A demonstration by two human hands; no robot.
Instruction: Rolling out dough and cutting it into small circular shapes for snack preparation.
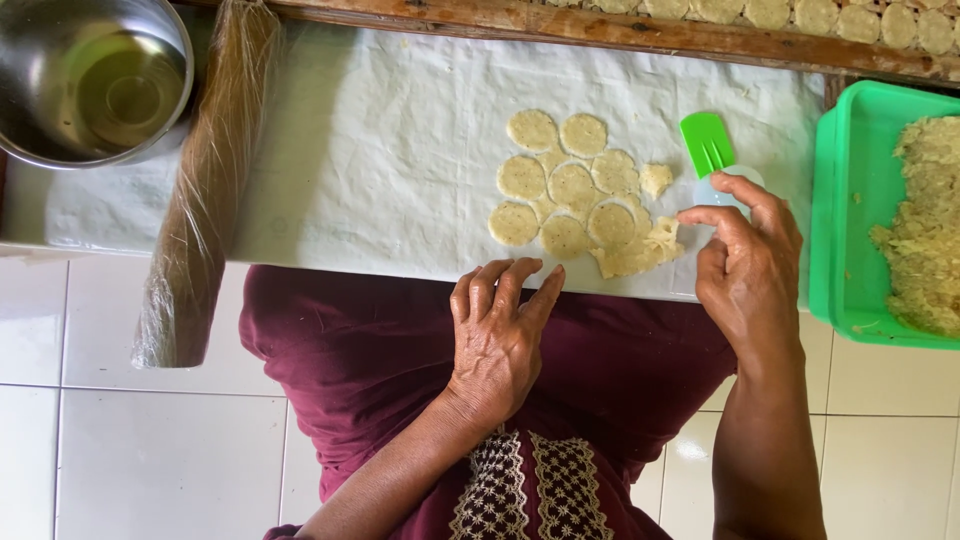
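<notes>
Dough rounds (572, 187) lay cut on our white sheet (380, 150); our right hand (748, 270) pinched a clear cutter (722, 190), left hand (497, 335) rested open beside them

One head camera looking straight down, close
It is facing the white work sheet (380, 150) filling the upper frame, lap below

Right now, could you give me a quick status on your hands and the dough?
Left hand resting, empty. Right hand holding round cutter. Dough rounds cut. Green spatula alongside.
</notes>
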